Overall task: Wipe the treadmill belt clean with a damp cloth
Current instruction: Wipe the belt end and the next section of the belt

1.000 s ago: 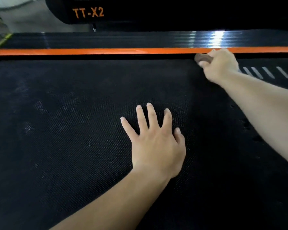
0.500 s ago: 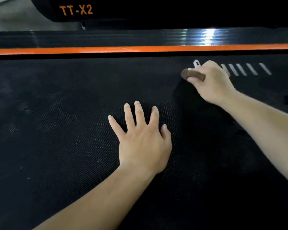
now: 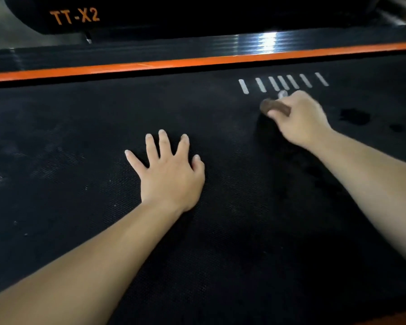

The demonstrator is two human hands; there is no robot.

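Now the right hand (image 3: 300,120) has its fingers curled round a bunched brown cloth (image 3: 275,107), which shows blurred and sits on the treadmill belt (image 3: 68,207) just below a row of slanted white marks (image 3: 284,82). The left hand (image 3: 171,172) lies flat on the belt near its middle, fingers straight and spread, holding nothing, well apart from the cloth. Along the belt's far edge runs an orange stripe (image 3: 174,63), with a ribbed black side rail (image 3: 127,51) behind it and a dark housing lettered TT-X2 (image 3: 75,17) beyond. Darker patches (image 3: 354,116) mark the belt to the right of the right hand. Broad bare belt stretches left of the left hand and between the forearms.
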